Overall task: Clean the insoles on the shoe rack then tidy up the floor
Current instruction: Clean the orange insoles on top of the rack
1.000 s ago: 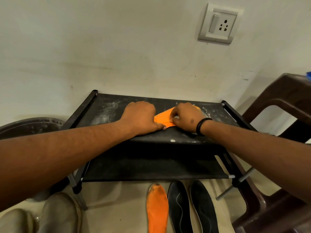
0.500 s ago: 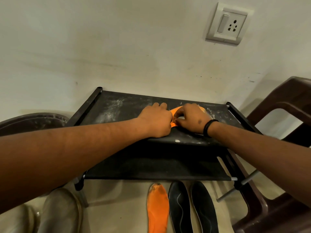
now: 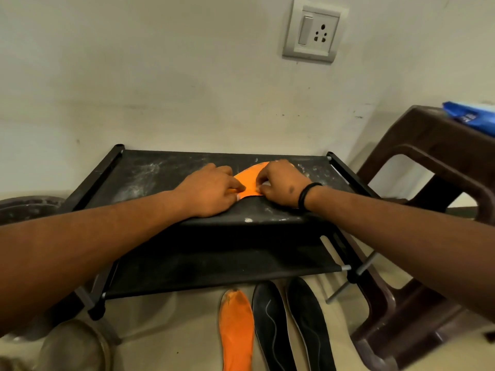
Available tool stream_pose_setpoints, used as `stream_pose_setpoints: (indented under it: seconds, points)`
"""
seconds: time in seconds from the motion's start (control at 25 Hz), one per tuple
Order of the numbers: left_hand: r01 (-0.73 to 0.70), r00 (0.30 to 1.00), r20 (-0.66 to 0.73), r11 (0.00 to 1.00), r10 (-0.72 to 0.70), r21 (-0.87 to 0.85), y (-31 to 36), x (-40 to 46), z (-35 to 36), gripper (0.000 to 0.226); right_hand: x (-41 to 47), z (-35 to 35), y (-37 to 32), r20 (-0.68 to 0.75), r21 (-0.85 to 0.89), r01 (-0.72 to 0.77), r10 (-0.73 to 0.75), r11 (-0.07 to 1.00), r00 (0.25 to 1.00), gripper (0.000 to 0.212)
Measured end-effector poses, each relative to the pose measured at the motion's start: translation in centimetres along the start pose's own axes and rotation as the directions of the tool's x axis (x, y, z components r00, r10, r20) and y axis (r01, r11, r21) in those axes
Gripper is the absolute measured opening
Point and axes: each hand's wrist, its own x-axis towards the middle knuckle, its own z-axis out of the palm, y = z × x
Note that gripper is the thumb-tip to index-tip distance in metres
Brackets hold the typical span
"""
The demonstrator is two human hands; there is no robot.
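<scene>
An orange insole (image 3: pixel 250 180) lies on the top shelf of the black shoe rack (image 3: pixel 150 180), which is dusted with white powder. My left hand (image 3: pixel 211 190) presses on the insole's left end, fingers curled on it. My right hand (image 3: pixel 281 186), with a black band at the wrist, grips the insole's right side, and a bit of white shows under its fingers. Most of the insole is hidden by both hands. On the floor in front of the rack lie another orange insole (image 3: pixel 237 328) and two black insoles (image 3: pixel 270 325) (image 3: pixel 308 322).
A brown plastic chair (image 3: pixel 428 162) stands at the right with a blue packet (image 3: pixel 471 117) on its seat. A dark basin (image 3: pixel 24 210) sits left of the rack. A worn shoe (image 3: pixel 72 346) is at the lower left. A wall socket (image 3: pixel 312 30) is above.
My hands have shifted slightly apart on the orange insole, showing more of its curved edge between them. The camera has tilted, bringing the blue packet into view.
</scene>
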Motion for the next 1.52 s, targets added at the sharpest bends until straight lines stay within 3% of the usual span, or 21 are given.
stream_pose_setpoints:
  seconds: [0.12, 0.24, 0.36, 0.6, 0.68, 0.84, 1.2, 1.36, 1.44, 1.52]
  points:
    - [-0.009, 1.000, -0.010, 1.000, 0.009, 0.002, -0.1, 0.1, 0.2, 0.037, -0.1, -0.2, 0.4, 0.004, -0.016, 0.029, -0.029, 0.999, 1.000, 0.017]
    - [-0.012, 1.000, -0.013, 1.000, 0.012, 0.003, 0.0, 0.1, 0.0, 0.039, 0.6, -1.1, 2.5, -0.054, -0.183, -0.121, 0.113, 0.976, 0.992, 0.020]
    - [-0.019, 1.000, -0.024, 0.999, 0.018, -0.026, -0.2, 0.0, 0.0, 0.039, 0.6, -1.3, 3.0, -0.090, -0.174, -0.229, 0.216, 0.958, 0.972, 0.018]
    - [-0.096, 0.995, -0.037, 0.995, 0.095, -0.026, -0.7, 0.5, 0.6, 0.034, 0.0, 0.5, -0.4, -0.011, 0.108, -0.063, 0.064, 0.992, 0.998, 0.015]
    - [-0.121, 0.993, -0.016, 0.992, 0.121, -0.031, -0.7, 0.6, 0.5, 0.035, 0.1, 0.4, -0.1, -0.031, 0.032, -0.054, 0.055, 0.998, 0.998, 0.014]
    - [-0.130, 0.991, 0.009, 0.990, 0.131, -0.059, -0.4, 0.4, 0.1, 0.037, 0.9, -0.8, 3.0, -0.110, -0.198, -0.225, 0.206, 0.954, 0.972, 0.020]
    - [-0.109, 0.994, -0.016, 0.992, 0.109, -0.058, -0.6, 0.5, 0.4, 0.037, 0.4, 0.1, 2.9, -0.076, -0.048, -0.180, 0.176, 0.983, 0.982, 0.024]
    - [-0.107, 0.994, -0.017, 0.993, 0.107, -0.044, -0.7, 0.7, 0.4, 0.036, 0.3, 0.6, 0.5, -0.034, 0.045, -0.037, 0.039, 0.998, 0.999, 0.020]
    - [-0.107, 0.994, -0.023, 0.993, 0.106, -0.046, -0.7, 0.7, 0.5, 0.035, 0.3, 0.8, -0.2, -0.031, 0.032, -0.007, 0.008, 0.999, 0.999, 0.020]
    - [-0.108, 0.994, -0.027, 0.993, 0.107, -0.052, -0.7, 0.7, 0.6, 0.035, 0.8, 0.5, 0.7, -0.061, -0.017, -0.068, 0.067, 0.998, 0.996, 0.019]
